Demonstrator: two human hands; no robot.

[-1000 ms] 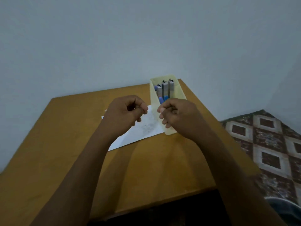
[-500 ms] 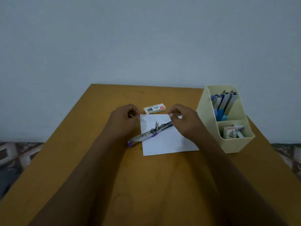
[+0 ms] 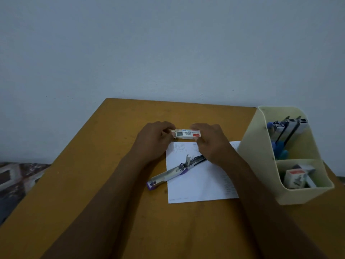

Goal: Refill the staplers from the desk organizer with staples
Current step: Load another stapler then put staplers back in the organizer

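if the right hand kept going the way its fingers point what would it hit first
The staple box, which the right hand pinches at one end; beyond it, probably the left hand.

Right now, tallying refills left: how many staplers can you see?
4: an open stapler lies across the paper's edge; three staplers stand in the organizer's rear compartment. More may hide there.

I count 2 hands, left hand (image 3: 155, 141) and right hand (image 3: 211, 144), 1 staple box (image 3: 186, 134), 1 open stapler (image 3: 173, 172), 1 paper (image 3: 201, 184), 1 organizer (image 3: 255, 156), 3 staplers (image 3: 301, 126) inside it, 2 more boxes (image 3: 295, 176) there, 1 table (image 3: 112, 184).
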